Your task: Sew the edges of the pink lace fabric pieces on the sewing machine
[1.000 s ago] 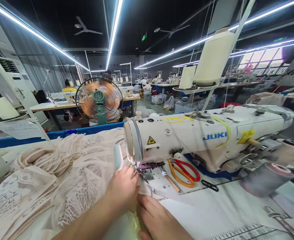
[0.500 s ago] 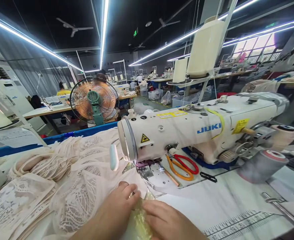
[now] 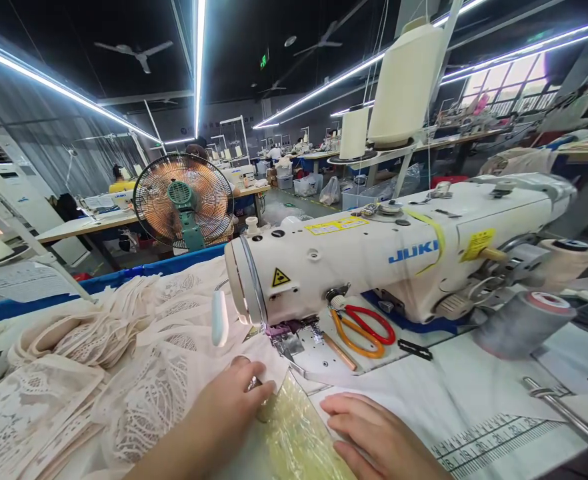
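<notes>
My left hand (image 3: 231,407) is on pale cream fabric (image 3: 254,352) just in front of the sewing machine's presser foot (image 3: 287,340). Its fingers are curled, and a small dark metallic bit shows between thumb and fingers; what it belongs to is hidden. My right hand (image 3: 379,430) lies with its fingers stretched and a little apart, at the right edge of a shiny, wrinkled yellowish film (image 3: 297,433). That film lies between both hands. The white JUKI sewing machine (image 3: 344,260) stands beyond them.
Cream lace pieces (image 3: 149,387) are heaped at left. Red-and-orange-handled scissors (image 3: 359,337), black tweezers-like clip (image 3: 415,349) and a grey thread cone (image 3: 524,325) are on the machine table. A ruler scale (image 3: 494,440) marks the front right. A fan (image 3: 181,200) stands behind.
My right hand has moved right, away from my left, opening a gap in which more yellowish film shows. My left hand has shifted slightly left. The whole view has shifted a little.
</notes>
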Motion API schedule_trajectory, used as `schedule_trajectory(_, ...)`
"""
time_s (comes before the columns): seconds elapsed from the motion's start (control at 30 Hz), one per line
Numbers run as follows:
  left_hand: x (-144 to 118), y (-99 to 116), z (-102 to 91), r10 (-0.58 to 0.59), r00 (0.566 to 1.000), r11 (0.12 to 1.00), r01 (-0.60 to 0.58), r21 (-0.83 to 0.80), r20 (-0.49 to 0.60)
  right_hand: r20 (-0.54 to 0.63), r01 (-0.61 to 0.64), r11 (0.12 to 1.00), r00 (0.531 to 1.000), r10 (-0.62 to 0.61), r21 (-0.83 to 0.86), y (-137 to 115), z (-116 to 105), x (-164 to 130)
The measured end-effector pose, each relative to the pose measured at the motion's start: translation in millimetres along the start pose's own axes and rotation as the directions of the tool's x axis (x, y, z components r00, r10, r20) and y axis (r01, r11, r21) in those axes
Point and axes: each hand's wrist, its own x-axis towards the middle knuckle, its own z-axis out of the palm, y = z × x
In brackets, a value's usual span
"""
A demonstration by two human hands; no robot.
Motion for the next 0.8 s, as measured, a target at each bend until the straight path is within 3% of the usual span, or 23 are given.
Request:
schedule_trajectory(0.2,-1,-13,17.8,-0.009,0.993,0.999,0.004,-0.044,-0.120,0.012,0.005,1.000,1.000,-0.005,0.004,0,-1,1)
schedule_trajectory(0.53,12,-20,-5.9,-0.030,0.999,1.000,0.029,-0.011,-0.012,0.036,-0.029,0.999,0.999,0.028,0.031,2,2,0)
schedule_trajectory(0.8,18,-52,13.0,-0.119,0.993,0.992,0.119,0.031,0.000,0.032,-0.025,0.998,0.999,0.023,0.051,2,-2,2)
